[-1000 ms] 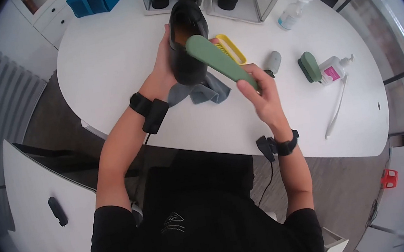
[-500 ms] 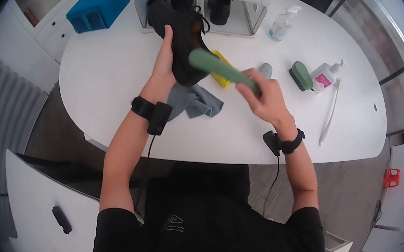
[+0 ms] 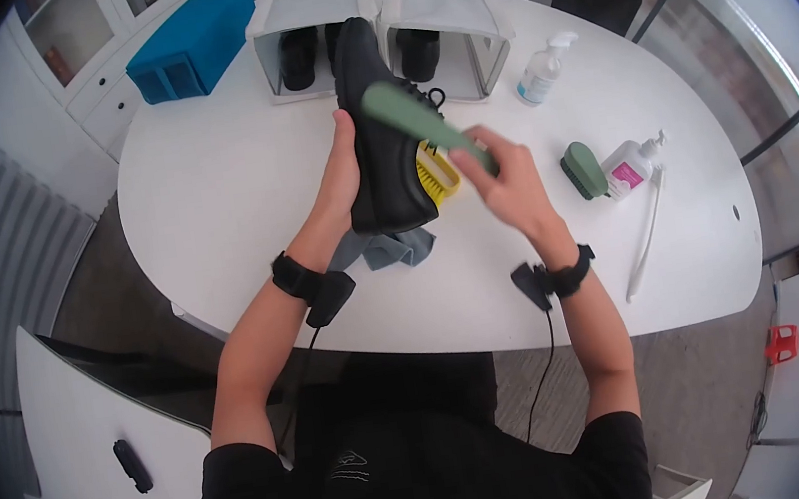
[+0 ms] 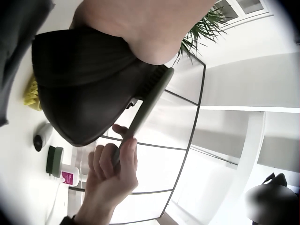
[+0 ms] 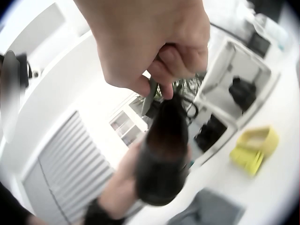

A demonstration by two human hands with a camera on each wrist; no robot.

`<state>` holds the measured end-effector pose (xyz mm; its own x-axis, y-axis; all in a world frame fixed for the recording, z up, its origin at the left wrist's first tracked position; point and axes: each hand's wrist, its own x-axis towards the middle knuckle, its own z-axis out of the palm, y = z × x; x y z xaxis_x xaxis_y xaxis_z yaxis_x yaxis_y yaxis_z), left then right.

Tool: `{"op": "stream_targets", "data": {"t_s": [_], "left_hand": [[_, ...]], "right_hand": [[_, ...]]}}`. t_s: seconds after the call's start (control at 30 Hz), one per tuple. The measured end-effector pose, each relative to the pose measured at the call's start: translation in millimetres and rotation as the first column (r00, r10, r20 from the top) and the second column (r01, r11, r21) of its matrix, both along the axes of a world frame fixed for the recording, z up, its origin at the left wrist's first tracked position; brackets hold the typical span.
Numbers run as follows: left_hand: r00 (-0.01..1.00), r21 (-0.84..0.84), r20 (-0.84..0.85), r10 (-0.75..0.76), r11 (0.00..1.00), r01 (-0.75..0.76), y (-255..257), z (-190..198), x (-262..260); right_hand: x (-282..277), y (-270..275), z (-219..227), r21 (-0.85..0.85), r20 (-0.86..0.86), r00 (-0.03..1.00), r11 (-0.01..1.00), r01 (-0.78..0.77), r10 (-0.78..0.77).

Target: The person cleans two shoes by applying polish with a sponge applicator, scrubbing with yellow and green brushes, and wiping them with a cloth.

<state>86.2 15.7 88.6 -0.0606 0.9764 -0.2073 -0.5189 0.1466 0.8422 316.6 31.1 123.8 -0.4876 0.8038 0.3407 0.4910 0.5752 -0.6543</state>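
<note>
A black lace-up shoe [image 3: 384, 167] is held up over the table, toe toward the boxes, its side facing the head camera. The left hand [image 3: 339, 182] grips it from the left. Fingers of the right hand [image 3: 511, 181] pinch the handle of a green brush [image 3: 413, 118], whose head lies against the shoe's upper. In the left wrist view the brush [image 4: 147, 105] touches the shoe [image 4: 84, 89] with its bristle side. Behind the shoe are a yellow brush [image 3: 438, 173] and a grey cloth [image 3: 399, 248] on the table.
Two white boxes [image 3: 315, 5] with black shoes inside stand at the back, beside a blue case [image 3: 196, 50]. To the right are a clear pump bottle [image 3: 540, 73], a small green brush [image 3: 584, 170], a pink-labelled bottle [image 3: 627, 170] and a white stick-like tool [image 3: 646, 239].
The shoe has rolled from opening-up to side-up and come lower in the head view. The green brush has stayed near it, in the right hand. The head view has shifted.
</note>
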Motion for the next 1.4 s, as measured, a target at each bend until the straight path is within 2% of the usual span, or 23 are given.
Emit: {"op": "stream_targets", "data": {"t_s": [0.07,0.1,0.17,0.2,0.3,0.4,0.47,0.57,0.63,0.77,0.8,0.87,0.9,0.97,1.0,1.03,1.07,1.17,1.2,1.27,1.33,1.37,1.4], "left_hand": [[0.998,0.026,0.043,-0.055,0.998,0.054,0.4,-7.3,0.7],[0.998,0.026,0.045,-0.051,0.998,0.05,5.3,-18.0,-1.1],[0.998,0.066,-0.048,-0.031,0.997,0.034,15.6,-40.2,-4.9],[0.997,0.078,-0.077,-0.027,0.996,0.033,17.5,-42.6,-5.7],[0.995,0.087,-0.085,-0.046,0.995,0.054,21.2,-47.1,-12.4],[0.997,0.058,-0.078,-0.013,0.998,0.018,9.3,-35.0,-13.0],[0.999,0.04,0.019,-0.036,0.999,0.035,3.0,-22.5,-11.5],[0.999,-0.046,0.045,-0.004,0.999,0.006,-6.3,-11.1,-15.9],[0.999,-0.034,0.031,0.038,0.999,-0.037,1.4,-25.3,-23.3],[0.994,-0.026,0.078,0.074,0.997,-0.072,5.5,-38.1,-37.4],[0.992,0.007,0.112,0.052,0.999,-0.053,3.7,-39.8,-39.3],[0.995,-0.009,0.096,0.019,1.0,-0.019,-0.6,-41.9,-40.6],[0.996,-0.039,0.084,-0.009,0.999,0.012,-3.4,-42.9,-39.4],[0.996,-0.068,0.074,-0.05,0.996,0.055,-11.8,-44.2,-36.5],[0.994,-0.098,0.074,-0.08,0.991,0.088,-17.1,-45.6,-33.9],[0.993,-0.118,0.063,-0.101,0.987,0.108,-23.9,-44.6,-28.9],[0.992,-0.079,0.069,-0.104,0.991,0.11,-28.0,-38.9,-24.5],[0.993,0.013,0.04,-0.107,0.994,0.107,-27.1,-35.7,-25.3],[0.995,0.064,0.03,-0.091,0.994,0.089,-24.6,-37.3,-27.1],[0.993,0.032,0.054,-0.107,0.994,0.105,-20.0,-43.8,-37.5],[0.988,-0.007,0.083,-0.131,0.991,0.132,-12.8,-46.9,-47.4],[0.988,-0.018,0.083,-0.13,0.991,0.132,-9.5,-49.1,-51.4],[0.989,-0.031,0.085,-0.124,0.991,0.127,-6.1,-51.8,-55.2]], "right_hand": [[-6.6,9.8,-1.4,-0.128,-0.115,0.981,0.982,0.141,-0.155],[-12.5,12.6,-4.1,-0.128,-0.113,0.982,0.982,0.137,-0.152],[-21.5,13.4,-10.6,-0.205,-0.22,0.947,0.96,0.189,-0.233],[-19.3,9.6,-12.1,-0.209,-0.213,0.946,0.957,0.2,-0.244],[-15.1,4.1,-13.3,-0.079,-0.071,0.997,0.997,0.021,-0.027],[-15.6,9.1,-0.1,-0.088,-0.024,0.997,0.993,0.077,-0.079],[-20.1,4.4,5.2,-0.085,-0.001,0.992,0.989,0.123,-0.123],[-11.3,-10.2,0.2,-0.036,0.069,0.998,0.999,-0.003,0.006],[0.9,-26.8,-1.1,-0.028,0.237,0.967,0.996,-0.09,0.094],[15.5,-44.1,1.2,-0.073,0.365,0.908,0.979,-0.193,0.206],[16.9,-41.8,-2.1,-0.068,0.364,0.91,0.98,-0.189,0.201],[19.8,-29.9,-14.6,0.047,0.207,0.952,0.97,-0.239,0.225],[19.9,-21.8,-18.4,0.053,0.2,0.957,0.973,-0.226,0.212],[15.4,2.8,-27.0,0.085,0.0,0.998,0.995,-0.061,0.061],[20.0,20.0,-31.5,0.006,-0.02,0.999,0.999,0.031,-0.031],[20.2,28.9,-24.8,-0.135,-0.014,0.983,0.974,0.181,-0.185],[21.7,43.4,-24.2,-0.093,-0.028,0.954,0.951,0.294,-0.298],[36.7,91.0,-57.0,-0.205,-0.133,0.89,0.89,0.407,-0.437],[37.7,97.2,-68.5,-0.204,-0.028,0.895,0.879,0.431,-0.445],[37.4,103.2,-95.3,-0.182,0.152,0.896,0.88,0.439,-0.416],[19.7,94.2,-112.5,0.028,0.204,0.879,0.901,0.434,-0.43],[12.7,93.0,-115.2,0.023,0.201,0.871,0.891,0.454,-0.449],[5.4,92.1,-116.9,0.01,0.275,0.846,0.881,0.473,-0.457]]}}
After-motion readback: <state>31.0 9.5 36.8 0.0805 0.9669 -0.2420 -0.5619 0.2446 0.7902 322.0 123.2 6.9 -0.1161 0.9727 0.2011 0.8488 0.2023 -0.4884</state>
